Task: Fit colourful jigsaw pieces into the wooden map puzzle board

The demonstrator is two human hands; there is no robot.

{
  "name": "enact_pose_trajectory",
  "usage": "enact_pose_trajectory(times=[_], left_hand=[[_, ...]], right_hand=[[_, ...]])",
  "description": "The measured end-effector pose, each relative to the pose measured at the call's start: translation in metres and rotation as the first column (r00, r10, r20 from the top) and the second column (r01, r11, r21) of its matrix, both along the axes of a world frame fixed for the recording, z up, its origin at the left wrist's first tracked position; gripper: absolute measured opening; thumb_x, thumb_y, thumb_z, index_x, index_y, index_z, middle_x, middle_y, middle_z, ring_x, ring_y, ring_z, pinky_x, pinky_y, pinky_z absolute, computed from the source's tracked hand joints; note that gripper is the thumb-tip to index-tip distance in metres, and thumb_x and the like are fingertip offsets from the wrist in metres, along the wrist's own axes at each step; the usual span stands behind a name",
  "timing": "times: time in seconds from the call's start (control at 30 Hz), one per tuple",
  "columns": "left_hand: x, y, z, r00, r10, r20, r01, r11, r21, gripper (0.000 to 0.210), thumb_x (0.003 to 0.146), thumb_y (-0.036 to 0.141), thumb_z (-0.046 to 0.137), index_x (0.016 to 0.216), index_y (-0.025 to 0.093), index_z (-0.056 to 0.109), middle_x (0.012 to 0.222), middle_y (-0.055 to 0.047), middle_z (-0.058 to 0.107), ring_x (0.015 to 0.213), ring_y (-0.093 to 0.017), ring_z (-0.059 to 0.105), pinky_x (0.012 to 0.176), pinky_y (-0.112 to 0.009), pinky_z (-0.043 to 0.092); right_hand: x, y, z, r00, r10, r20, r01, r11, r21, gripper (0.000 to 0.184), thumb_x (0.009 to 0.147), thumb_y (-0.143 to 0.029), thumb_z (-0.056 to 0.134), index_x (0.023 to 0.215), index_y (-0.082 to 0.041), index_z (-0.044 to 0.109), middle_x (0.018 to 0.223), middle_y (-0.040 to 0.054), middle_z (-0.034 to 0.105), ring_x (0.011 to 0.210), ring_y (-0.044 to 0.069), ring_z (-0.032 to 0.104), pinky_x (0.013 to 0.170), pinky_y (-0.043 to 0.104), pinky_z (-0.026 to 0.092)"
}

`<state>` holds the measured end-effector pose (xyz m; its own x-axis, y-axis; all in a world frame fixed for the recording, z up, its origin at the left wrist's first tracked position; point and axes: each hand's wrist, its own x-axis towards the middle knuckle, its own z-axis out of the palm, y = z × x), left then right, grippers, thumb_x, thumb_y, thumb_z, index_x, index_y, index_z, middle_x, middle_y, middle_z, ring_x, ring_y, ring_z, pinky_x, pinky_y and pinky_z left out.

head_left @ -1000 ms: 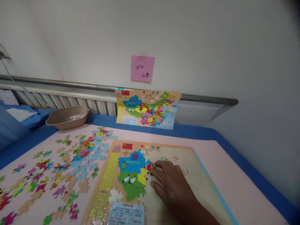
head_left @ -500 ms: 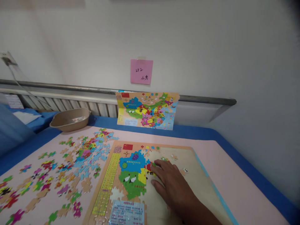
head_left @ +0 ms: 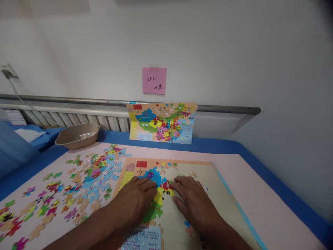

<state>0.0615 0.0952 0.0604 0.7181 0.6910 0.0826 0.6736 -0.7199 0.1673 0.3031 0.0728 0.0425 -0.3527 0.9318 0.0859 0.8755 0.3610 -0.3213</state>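
My left hand [head_left: 137, 198] lies over the joined left part of a map jigsaw, its fingers stretched out and resting on the blue and green area [head_left: 155, 177]. What lies beneath its palm is hidden. Opposite it, my right hand [head_left: 191, 198] is open, with thumb and fingers apart. Its fingertips touch the right edge of red and yellow puzzle pieces [head_left: 167, 189], which lie against the joined part. The puzzle board [head_left: 213, 211] has a tan border and a bare beige bed under my right hand. A small blue and orange piece [head_left: 187, 226] shows below that hand.
Many loose puzzle pieces [head_left: 85, 177] are spread on the pink tabletop [head_left: 249, 187] at left. Some stray pieces [head_left: 206, 188] lie on the board. A folded picture map [head_left: 162, 123] leans against the wall rail [head_left: 226, 110]. A brown basin [head_left: 78, 136] stands at back left.
My left hand has come in from the lower left onto the joined pieces. My right hand has shifted slightly right, and more of the red and yellow pieces shows.
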Motion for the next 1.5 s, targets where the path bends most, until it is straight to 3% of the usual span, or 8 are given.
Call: enact_pose_trajectory(times=[0.2, 0.37, 0.57, 0.77, 1.03, 1.5], left_hand=[[0.021, 0.038, 0.004, 0.997, 0.074, 0.029, -0.072, 0.996, -0.046, 0.02, 0.093, 0.017, 0.052, 0.083, 0.02, 0.069, 0.086, -0.005, 0.068, 0.09, -0.022, 0.062, 0.082, -0.032, 0.046], [0.04, 0.059, -0.003, 0.993, 0.108, -0.045, -0.111, 0.99, -0.082, 0.021, 0.086, 0.013, 0.054, 0.081, 0.021, 0.073, 0.089, -0.007, 0.071, 0.093, -0.025, 0.065, 0.079, -0.033, 0.046], [0.051, 0.065, -0.006, 0.991, 0.123, -0.05, -0.129, 0.98, -0.15, 0.027, 0.083, 0.013, 0.054, 0.085, 0.024, 0.079, 0.092, -0.006, 0.076, 0.096, -0.025, 0.067, 0.08, -0.032, 0.047], [0.057, 0.068, 0.001, 0.976, 0.21, -0.056, -0.218, 0.945, -0.244, 0.031, 0.081, 0.013, 0.054, 0.088, 0.027, 0.081, 0.097, -0.001, 0.078, 0.09, -0.02, 0.07, 0.074, -0.026, 0.047], [0.062, 0.067, 0.012, 0.962, 0.259, -0.082, -0.272, 0.92, -0.281, 0.031, 0.077, 0.013, 0.056, 0.087, 0.026, 0.082, 0.094, -0.002, 0.079, 0.091, -0.023, 0.07, 0.074, -0.028, 0.047], [0.06, 0.079, -0.004, 0.96, 0.276, 0.049, -0.216, 0.842, -0.494, 0.026, 0.07, 0.008, 0.054, 0.074, 0.019, 0.077, 0.069, 0.001, 0.072, 0.068, -0.014, 0.064, 0.059, -0.021, 0.041]], right_hand=[[-0.001, 0.002, 0.001, 1.0, -0.002, -0.016, 0.002, 1.0, -0.016, 0.036, 0.087, -0.015, 0.064, 0.121, -0.025, 0.068, 0.127, 0.0067, 0.065, 0.116, 0.029, 0.053, 0.097, 0.046, 0.041], [0.0, 0.004, -0.001, 1.0, 0.002, -0.03, -0.002, 1.0, -0.009, 0.028, 0.088, -0.014, 0.063, 0.113, -0.024, 0.069, 0.123, 0.0054, 0.066, 0.113, 0.028, 0.054, 0.095, 0.044, 0.041], [0.0, 0.005, -0.004, 1.0, 0.002, -0.019, -0.002, 1.0, -0.006, 0.025, 0.088, -0.013, 0.063, 0.111, -0.023, 0.069, 0.119, 0.0052, 0.066, 0.112, 0.027, 0.053, 0.095, 0.042, 0.039], [-0.001, 0.004, -0.003, 1.0, -0.015, 0.006, 0.015, 1.0, -0.006, 0.022, 0.089, -0.013, 0.063, 0.109, -0.022, 0.067, 0.115, 0.0053, 0.067, 0.109, 0.026, 0.053, 0.091, 0.041, 0.038], [-0.004, 0.001, -0.002, 0.999, -0.032, 0.001, 0.032, 0.999, 0.008, 0.019, 0.089, -0.019, 0.07, 0.107, -0.021, 0.065, 0.114, 0.0062, 0.067, 0.108, 0.028, 0.053, 0.089, 0.04, 0.037], [-0.005, 0.002, -0.007, 0.997, -0.059, -0.046, 0.059, 0.998, 0.005, 0.021, 0.087, -0.014, 0.072, 0.106, -0.021, 0.065, 0.111, 0.0041, 0.068, 0.106, 0.027, 0.054, 0.089, 0.039, 0.037]])
